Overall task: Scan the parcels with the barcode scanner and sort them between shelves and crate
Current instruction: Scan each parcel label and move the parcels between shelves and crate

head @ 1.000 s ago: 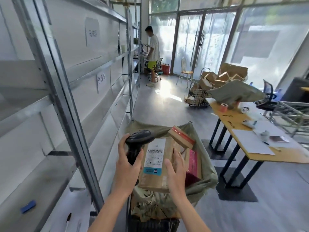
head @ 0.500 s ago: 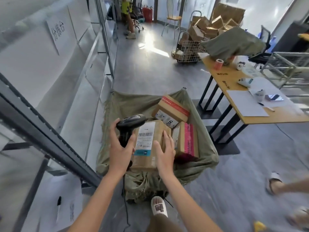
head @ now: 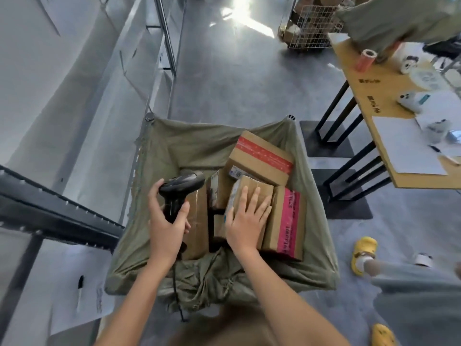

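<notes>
— What changed?
— The small parcel (head: 252,193) is now down in the sack-lined crate (head: 174,146), mid-right, right hand (head: 245,221) flat on it.
— Left hand (head: 167,226)?
— Fingers wrapped round the barcode scanner (head: 178,193).

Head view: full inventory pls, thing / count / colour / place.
Scanner: 1, black, in left hand over the crate.
Parcels: at least 5, brown; red-tape box at back, pink-tape box right, small box under right hand, all in the crate.
Crate liner: 1, olive cloth, centre floor.
Shelves: grey metal, left.
Marker: 1, black, on lower shelf paper.
Table: 1, yellow top, black legs, right.
Tape roll: 1, orange, on the table.
Wire cart: 1, white, top.
Bystander's clogs: 2, yellow, right floor.
Hands: left grips the scanner; right lies flat on the small box.
</notes>
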Action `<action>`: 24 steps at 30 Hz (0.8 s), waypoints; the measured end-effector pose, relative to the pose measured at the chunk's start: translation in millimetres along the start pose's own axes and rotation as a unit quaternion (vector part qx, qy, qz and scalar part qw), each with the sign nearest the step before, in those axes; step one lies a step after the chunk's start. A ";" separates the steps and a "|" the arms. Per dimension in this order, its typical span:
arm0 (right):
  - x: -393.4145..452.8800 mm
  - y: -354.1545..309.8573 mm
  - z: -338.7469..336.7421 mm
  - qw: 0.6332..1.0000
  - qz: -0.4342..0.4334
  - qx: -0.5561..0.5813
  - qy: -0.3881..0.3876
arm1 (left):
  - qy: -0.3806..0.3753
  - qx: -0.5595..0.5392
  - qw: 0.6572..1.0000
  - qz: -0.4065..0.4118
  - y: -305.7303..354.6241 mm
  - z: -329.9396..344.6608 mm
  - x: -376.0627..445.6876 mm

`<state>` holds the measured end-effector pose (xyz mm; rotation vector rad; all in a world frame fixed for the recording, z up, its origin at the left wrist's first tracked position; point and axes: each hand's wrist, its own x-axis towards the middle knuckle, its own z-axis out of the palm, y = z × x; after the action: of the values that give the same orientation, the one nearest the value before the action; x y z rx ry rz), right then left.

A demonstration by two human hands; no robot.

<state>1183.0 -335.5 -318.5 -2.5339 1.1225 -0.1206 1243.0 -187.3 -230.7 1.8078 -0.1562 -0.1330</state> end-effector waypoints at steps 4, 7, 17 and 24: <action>4.3 1.1 2.8 1.000 -0.004 -0.009 0.005 | 0.011 0.010 1.000 -0.007 -4.6 8.4 3.6; 4.1 9.6 0.2 1.000 -0.004 0.022 0.012 | 0.009 0.008 1.000 -0.025 -6.6 13.0 5.0; 2.8 16.0 -7.5 0.999 -0.022 0.044 0.004 | 0.017 0.004 0.999 -0.030 -1.6 23.7 -1.7; 1.0 18.3 -6.1 0.998 -0.030 0.055 0.001 | 0.025 -0.002 0.999 -0.044 -2.0 23.4 -8.6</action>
<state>1169.6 -349.3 -319.5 -2.4719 1.0112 -0.1949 1230.6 -207.6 -238.1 1.8125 -0.0411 -0.1507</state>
